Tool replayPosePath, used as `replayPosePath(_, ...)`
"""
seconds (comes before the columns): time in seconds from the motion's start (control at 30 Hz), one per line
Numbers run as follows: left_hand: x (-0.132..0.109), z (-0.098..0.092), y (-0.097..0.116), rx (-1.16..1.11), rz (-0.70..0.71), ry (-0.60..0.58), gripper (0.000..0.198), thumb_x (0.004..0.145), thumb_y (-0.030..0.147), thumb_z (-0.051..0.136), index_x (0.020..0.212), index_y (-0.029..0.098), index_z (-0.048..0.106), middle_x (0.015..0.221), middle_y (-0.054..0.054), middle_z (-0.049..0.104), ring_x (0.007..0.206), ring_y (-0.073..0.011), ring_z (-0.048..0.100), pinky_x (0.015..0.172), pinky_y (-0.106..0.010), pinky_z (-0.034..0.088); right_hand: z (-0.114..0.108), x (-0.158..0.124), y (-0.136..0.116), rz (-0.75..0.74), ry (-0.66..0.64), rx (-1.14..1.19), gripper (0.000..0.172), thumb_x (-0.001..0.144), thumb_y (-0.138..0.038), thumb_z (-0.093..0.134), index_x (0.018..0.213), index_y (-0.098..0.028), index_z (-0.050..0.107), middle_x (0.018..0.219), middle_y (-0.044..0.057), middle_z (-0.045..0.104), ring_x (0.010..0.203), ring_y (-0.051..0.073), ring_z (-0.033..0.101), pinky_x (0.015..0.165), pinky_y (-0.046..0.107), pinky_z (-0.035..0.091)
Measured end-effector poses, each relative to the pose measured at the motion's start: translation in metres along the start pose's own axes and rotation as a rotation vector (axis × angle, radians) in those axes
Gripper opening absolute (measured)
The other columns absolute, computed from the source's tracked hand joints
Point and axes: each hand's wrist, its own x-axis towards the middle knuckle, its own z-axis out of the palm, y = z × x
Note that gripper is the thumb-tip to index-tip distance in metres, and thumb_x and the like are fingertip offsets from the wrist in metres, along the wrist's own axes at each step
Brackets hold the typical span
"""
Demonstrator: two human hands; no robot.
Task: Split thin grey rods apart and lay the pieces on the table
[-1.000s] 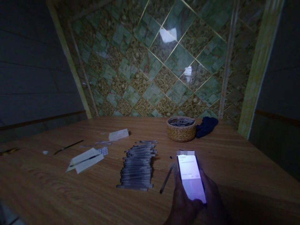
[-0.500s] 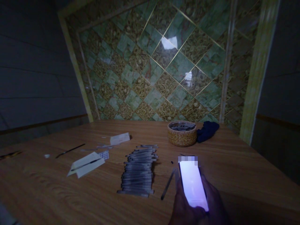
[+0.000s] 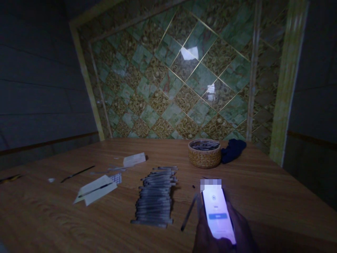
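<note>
A smartphone with a lit white screen is held upright over the table's right front. The screen shows a small round icon and a blue bar. My left hand is closed around its left side, a thumb lying over the lower edge. Along the right side, my right hand is closed on it too; both hands are dark and partly hidden. Just left of the phone lies a single pen. Farther left, many similar pens lie side by side in a long stack.
A woven basket full of pens stands at the back, beside a dark blue cloth. On the left are a folded paper with a pen on it, a white box and a thin dark stick. A tiled wall rises behind the table.
The phone screen has gone from blank white to showing an icon and a blue bar. The whole view has shifted slightly; both hands keep their hold.
</note>
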Motion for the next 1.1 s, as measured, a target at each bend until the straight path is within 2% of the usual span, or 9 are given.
replayPosePath(0.1, 0.003, 0.001, 0.0, -0.074, 0.036, -0.074, 0.101, 0.044, 0.019, 0.079, 0.133, 0.02, 0.03, 0.116, -0.012, 0.059, 0.105, -0.0318, 0.055, 0.082, -0.037, 0.047, 0.001, -0.002, -0.001, 0.016, 0.072, -0.025, 0.065, 0.054, -0.073, 0.058, 0.086, -0.018, 0.065, 0.076, 0.011, 0.068, 0.066, 0.029, 0.064, 0.044, 0.031, 0.047)
replayPosePath(0.2, 0.003, 0.002, 0.004, -0.028, 0.021, -0.048, 0.098, 0.046, 0.011, 0.072, 0.133, 0.019, 0.027, 0.111, -0.011, 0.062, 0.1, -0.031, 0.058, 0.08, -0.038, 0.048, 0.003, -0.005, -0.006, 0.027, 0.129, 0.006, 0.058, 0.051, -0.071, 0.063, 0.079, -0.021, 0.066, 0.073, 0.011, 0.068, 0.071, 0.033, 0.064, 0.048, 0.035, 0.049)
replayPosePath(0.37, -0.001, 0.006, 0.017, 0.137, 0.016, 0.019, 0.082, 0.047, 0.003, 0.062, 0.124, 0.017, 0.038, 0.105, -0.009, 0.065, 0.094, -0.0281, 0.061, 0.076, -0.033, 0.049, 0.004, -0.015, -0.012, 0.001, 0.053, 0.022, 0.061, 0.054, -0.072, 0.059, 0.084, -0.019, 0.065, 0.075, 0.01, 0.068, 0.075, 0.031, 0.064, 0.054, 0.035, 0.05)
replayPosePath(0.5, -0.002, 0.008, 0.018, 0.125, 0.023, 0.022, 0.087, 0.049, 0.005, 0.06, 0.13, 0.017, 0.03, 0.107, -0.008, 0.064, 0.094, -0.0269, 0.061, 0.076, -0.033, 0.049, 0.003, -0.018, -0.016, -0.052, 0.076, 0.024, 0.059, 0.052, -0.069, 0.063, 0.084, -0.021, 0.066, 0.078, 0.008, 0.069, 0.079, 0.03, 0.064, 0.058, 0.033, 0.051)
replayPosePath(0.67, 0.0, 0.008, 0.013, 0.122, 0.081, 0.011, 0.082, 0.051, 0.004, 0.058, 0.128, 0.013, 0.03, 0.107, -0.01, 0.065, 0.09, -0.0259, 0.062, 0.074, -0.033, 0.049, 0.005, -0.018, -0.02, -0.014, -0.03, 0.065, 0.054, 0.064, -0.067, 0.058, 0.083, -0.017, 0.067, 0.074, 0.009, 0.069, 0.072, 0.03, 0.065, 0.058, 0.036, 0.051)
replayPosePath(0.8, 0.002, 0.006, 0.011, 0.059, 0.115, -0.061, 0.078, 0.054, 0.007, 0.061, 0.126, 0.015, 0.035, 0.106, -0.009, 0.065, 0.094, -0.0257, 0.062, 0.078, -0.034, 0.048, 0.0, -0.02, -0.014, -0.077, 0.072, 0.07, 0.062, 0.052, -0.068, 0.065, 0.092, -0.02, 0.066, 0.094, 0.009, 0.068, 0.087, 0.03, 0.063, 0.068, 0.034, 0.052)
replayPosePath(0.9, 0.004, 0.003, 0.009, 0.043, 0.154, -0.103, 0.074, 0.055, 0.012, 0.064, 0.124, 0.016, 0.039, 0.106, -0.008, 0.065, 0.094, -0.027, 0.061, 0.079, -0.035, 0.047, -0.007, -0.018, -0.006, -0.085, 0.076, 0.036, 0.063, 0.05, -0.067, 0.068, 0.091, -0.019, 0.067, 0.096, 0.01, 0.068, 0.092, 0.032, 0.061, 0.072, 0.035, 0.051)
replayPosePath(1.0, 0.005, 0.003, 0.008, 0.058, 0.154, -0.099, 0.074, 0.056, 0.017, 0.068, 0.124, 0.016, 0.039, 0.105, -0.009, 0.066, 0.093, -0.0278, 0.062, 0.079, -0.036, 0.048, -0.011, -0.012, 0.001, -0.127, 0.147, 0.03, 0.067, 0.042, -0.066, 0.072, 0.09, -0.021, 0.067, 0.102, 0.01, 0.067, 0.097, 0.033, 0.059, 0.073, 0.036, 0.05)
replayPosePath(1.1, 0.006, 0.003, 0.005, 0.104, 0.131, -0.038, 0.073, 0.058, 0.021, 0.07, 0.124, 0.017, 0.04, 0.105, -0.009, 0.066, 0.096, -0.0268, 0.061, 0.083, -0.036, 0.046, -0.007, -0.006, 0.001, -0.111, 0.111, 0.057, 0.06, 0.051, -0.066, 0.068, 0.089, -0.019, 0.067, 0.093, 0.01, 0.069, 0.089, 0.032, 0.062, 0.07, 0.036, 0.051)
